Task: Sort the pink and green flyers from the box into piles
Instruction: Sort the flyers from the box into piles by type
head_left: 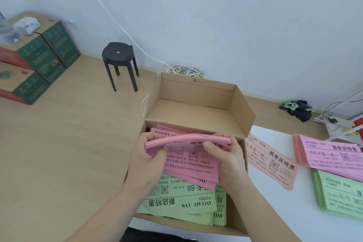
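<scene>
Left hand [145, 165], right hand [230, 163]: fingers [208, 146] tight around pink flyers [188, 140], seemingly above box [196, 112].

- The left hand [147, 157] grips the left end of a bundle of pink flyers [188, 140]. Its fingers curl over the far edge and its thumb presses on the near face.
- The right hand [227, 158] grips the right end of the same bundle, with the thumb laid on the near face and the fingers wrapped behind.
- Both hands are raised, level with each other, backs toward the camera.
- The bare left forearm [106, 210] and right forearm [259, 208] rise from the bottom edge and angle inward.
</scene>
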Tool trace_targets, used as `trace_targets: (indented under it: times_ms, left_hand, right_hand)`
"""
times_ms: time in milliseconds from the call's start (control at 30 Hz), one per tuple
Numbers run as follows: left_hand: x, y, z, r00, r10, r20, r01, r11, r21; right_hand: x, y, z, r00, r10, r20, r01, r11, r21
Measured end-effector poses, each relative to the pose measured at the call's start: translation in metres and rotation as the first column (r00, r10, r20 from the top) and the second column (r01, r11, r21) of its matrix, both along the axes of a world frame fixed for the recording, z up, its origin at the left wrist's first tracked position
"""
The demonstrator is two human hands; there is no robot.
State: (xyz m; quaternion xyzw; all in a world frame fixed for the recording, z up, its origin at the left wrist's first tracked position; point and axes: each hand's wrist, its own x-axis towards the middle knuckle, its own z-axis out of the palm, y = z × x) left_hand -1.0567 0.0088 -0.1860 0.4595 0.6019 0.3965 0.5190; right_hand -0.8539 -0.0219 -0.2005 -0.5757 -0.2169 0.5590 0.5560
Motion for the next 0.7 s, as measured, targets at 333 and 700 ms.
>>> trace_targets:
  times_ms: [333,700]
  left_hand:
    - [0.0,-0.003,-0.006,0.985,-0.089,-0.146,0.088,0.996,-0.014]
    - [0.052,0.007,0.081,0.9,-0.396,-0.184,0.4,0.916,-0.014]
  right_hand:
    - [-0.014,0.01,0.015,0.986,-0.081,0.148,0.118,0.958,-0.26]
    - [0.067,-0.027,0.07,0.922,-0.085,0.378,0.152,0.977,-0.152]
